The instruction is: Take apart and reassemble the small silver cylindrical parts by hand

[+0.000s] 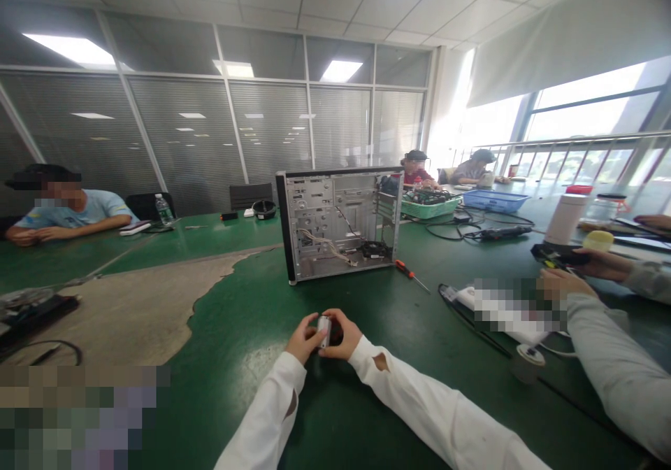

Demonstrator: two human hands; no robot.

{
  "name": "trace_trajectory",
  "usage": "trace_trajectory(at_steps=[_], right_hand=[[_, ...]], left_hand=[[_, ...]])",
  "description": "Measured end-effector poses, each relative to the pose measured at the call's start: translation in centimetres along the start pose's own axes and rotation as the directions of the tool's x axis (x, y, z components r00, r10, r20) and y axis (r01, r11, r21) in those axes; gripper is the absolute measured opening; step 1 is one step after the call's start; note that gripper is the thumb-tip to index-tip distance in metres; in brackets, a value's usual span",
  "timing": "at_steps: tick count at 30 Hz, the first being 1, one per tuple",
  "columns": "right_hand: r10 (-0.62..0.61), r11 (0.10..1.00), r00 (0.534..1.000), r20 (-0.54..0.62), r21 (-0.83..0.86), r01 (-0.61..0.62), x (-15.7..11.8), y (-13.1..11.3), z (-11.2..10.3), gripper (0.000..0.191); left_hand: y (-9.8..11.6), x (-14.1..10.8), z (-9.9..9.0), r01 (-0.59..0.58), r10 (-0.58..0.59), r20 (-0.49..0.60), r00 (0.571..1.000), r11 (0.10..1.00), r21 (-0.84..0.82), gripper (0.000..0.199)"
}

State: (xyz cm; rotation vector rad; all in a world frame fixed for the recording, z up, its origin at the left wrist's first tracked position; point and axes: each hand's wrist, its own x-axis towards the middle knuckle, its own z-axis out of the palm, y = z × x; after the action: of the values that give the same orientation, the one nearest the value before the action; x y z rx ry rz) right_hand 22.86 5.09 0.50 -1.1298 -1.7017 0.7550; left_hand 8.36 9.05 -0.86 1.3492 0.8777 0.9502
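Observation:
Both hands meet over the green table, closed around a small pale grey cylindrical object. My left hand grips its left side, and my right hand holds it from the right, with thumb and fingers curved. Beyond my hands an open computer case stands upright, showing its metal inside, loose cables and a black fan near the bottom. An orange-handled screwdriver lies just right of the case.
Green and blue baskets stand at the back right near black cables. A white power strip lies at right, beside a co-worker's hands. A bare, torn patch marks the table's left. People sit farther away.

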Motion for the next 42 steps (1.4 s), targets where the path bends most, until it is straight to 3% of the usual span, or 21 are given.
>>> trace_trajectory(at_steps=[2,5,13,21,30,35,42], right_hand=[[0.006,1.0,0.999,-0.046,-0.014,-0.007,0.0,0.0,0.0,0.068],[0.014,1.0,0.998,-0.057,-0.017,-0.015,0.0,-0.1,0.1,0.068],[-0.005,1.0,0.998,0.057,0.015,0.004,0.0,-0.1,-0.1,0.074],[-0.011,0.967,0.983,0.183,0.251,-0.036,0.8,1.4,-0.4,0.074],[0.091,0.943,0.993,0.073,0.313,-0.11,0.4,1.3,0.3,0.051],[0.173,0.878,0.982,0.08,0.439,-0.19,0.9,1.3,0.3,0.045],[0.23,0.845,0.968,0.1,0.473,-0.25,1.2,1.2,-0.1,0.041]], left_hand=[[0.2,-0.1,0.1,-0.062,0.064,-0.026,0.998,0.993,0.097,0.066],[0.5,-0.2,0.2,-0.079,0.081,-0.015,0.997,0.991,0.108,0.062],[0.1,-0.1,-0.4,0.059,-0.058,0.014,0.998,0.993,-0.098,0.063],[1.1,-0.5,-0.5,0.138,-0.105,0.112,0.988,0.926,-0.353,0.067],[1.1,-0.2,-0.5,0.175,-0.164,0.063,0.984,0.953,-0.246,0.056],[1.4,-0.4,-0.2,0.178,-0.15,0.141,0.979,0.959,-0.221,0.052],[1.7,-0.5,-0.2,0.164,-0.122,0.209,0.97,0.966,-0.198,0.05]])
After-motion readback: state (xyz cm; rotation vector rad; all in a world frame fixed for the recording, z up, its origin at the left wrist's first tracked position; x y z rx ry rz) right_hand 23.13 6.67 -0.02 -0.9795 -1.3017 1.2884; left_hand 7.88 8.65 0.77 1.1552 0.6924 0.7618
